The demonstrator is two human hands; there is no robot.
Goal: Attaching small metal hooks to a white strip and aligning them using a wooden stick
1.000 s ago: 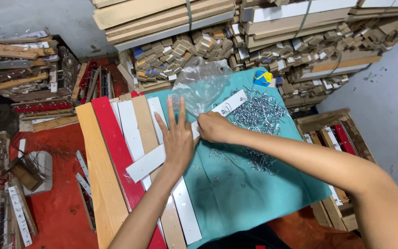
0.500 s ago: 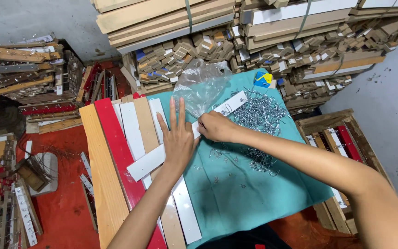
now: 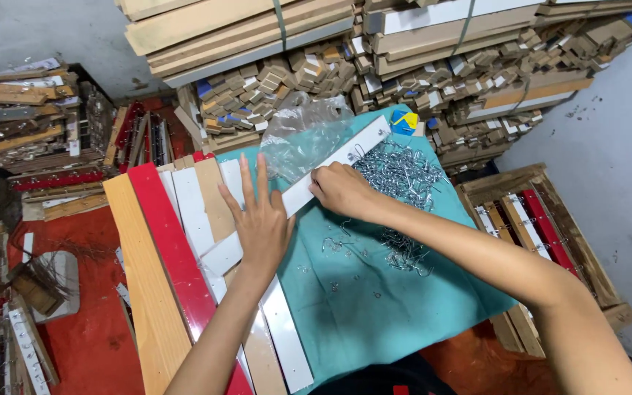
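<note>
**Two hands on a white strip over a teal cloth**

Stacks of bundled wooden slats and small blocks [image 3: 374, 51] fill the far side of the view, piled against a grey wall. In front of them lies a teal cloth [image 3: 374, 307] spread over the work surface, and to its left a row of long boards lies side by side: a light wooden board [image 3: 144, 285], a red board [image 3: 173, 256], then paler and white ones. A wooden crate [image 3: 543, 227] holding red and white strips stands on the floor to the right of the cloth.

A white strip [image 3: 309, 186] lies slantwise across the boards and the cloth, its far end near a crumpled clear plastic bag [image 3: 305, 139]. A heap of small metal hooks [image 3: 400, 175] rests on the cloth just beside the strip's far end, with loose ones scattered nearer.

The left hand [image 3: 261, 219] lies flat on the lower part of the strip, fingers spread and grip released, pressing it down. The right hand [image 3: 341, 192] rests on the strip further along, next to the hooks, fingers curled at the strip's edge; whether its grip is clenched on anything cannot be told.
</note>
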